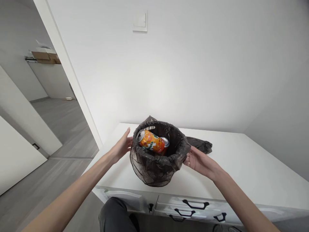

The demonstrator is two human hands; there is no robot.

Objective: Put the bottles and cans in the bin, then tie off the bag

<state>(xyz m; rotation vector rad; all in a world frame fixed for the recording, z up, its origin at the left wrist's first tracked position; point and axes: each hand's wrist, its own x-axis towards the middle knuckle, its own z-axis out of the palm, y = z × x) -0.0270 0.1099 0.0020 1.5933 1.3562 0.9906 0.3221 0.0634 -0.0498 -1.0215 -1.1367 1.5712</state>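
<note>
A small bin lined with a black, see-through trash bag stands on the white cabinet top, the bag folded out over its rim. Inside it an orange soda can lies tilted, its opened top toward the left. The silver end of a second can shows beside it. My left hand is at the bin's left side, thumb raised and fingers stretched against or just beside the bag; contact is unclear. On the right, my right hand has its fingers closed on the bag's edge, just below the rim.
Behind the bin, to the right, lies a crumpled piece of black bag. The white cabinet has black handles along its front. A light switch is on the wall. At left a doorway shows cardboard boxes.
</note>
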